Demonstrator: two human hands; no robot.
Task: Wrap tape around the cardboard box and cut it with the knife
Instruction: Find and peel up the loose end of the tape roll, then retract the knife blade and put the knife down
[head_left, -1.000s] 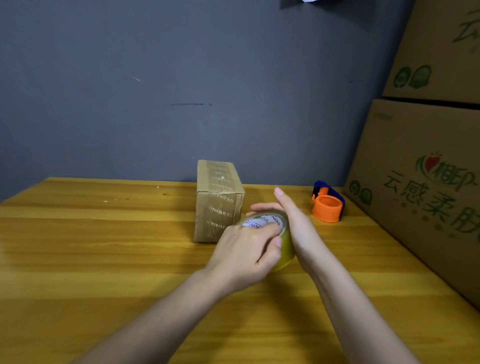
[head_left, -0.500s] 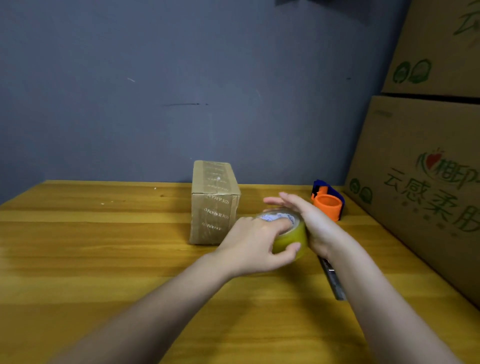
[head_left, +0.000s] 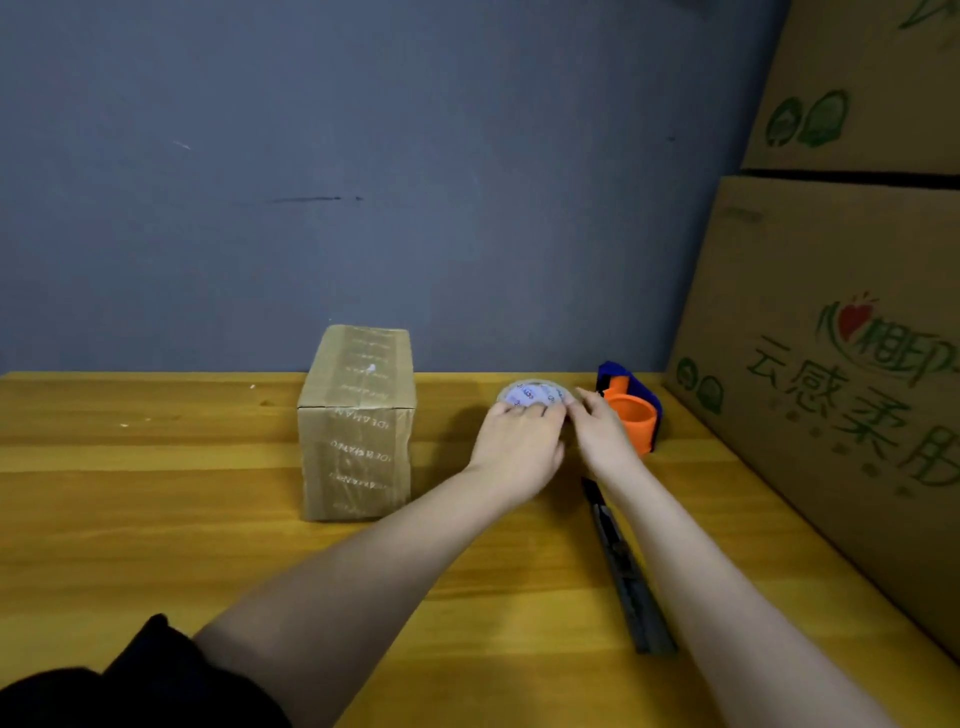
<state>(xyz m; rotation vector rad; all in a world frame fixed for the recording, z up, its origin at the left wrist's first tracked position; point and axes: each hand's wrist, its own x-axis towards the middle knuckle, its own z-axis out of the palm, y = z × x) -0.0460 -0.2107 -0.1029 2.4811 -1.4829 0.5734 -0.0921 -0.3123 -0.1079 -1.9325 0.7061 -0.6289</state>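
Head view: both hands meet on the tape roll (head_left: 534, 395) at about 1 o'clock from the table's middle. The left hand (head_left: 519, 447) curls its fingers over the roll's near rim, gripping it; the right hand (head_left: 597, 428) pinches its right edge. The cardboard box (head_left: 358, 421) stands upright at 11 o'clock, apart from the roll, with bare wood between them. The knife (head_left: 626, 566) (dark, slim) lies at 4 o'clock under the right forearm. An orange dispenser (head_left: 631, 410) sits just beside the right hand. 2 stacked cartons (head_left: 841, 332) wall the table's (head_left: 156, 519) right edge.
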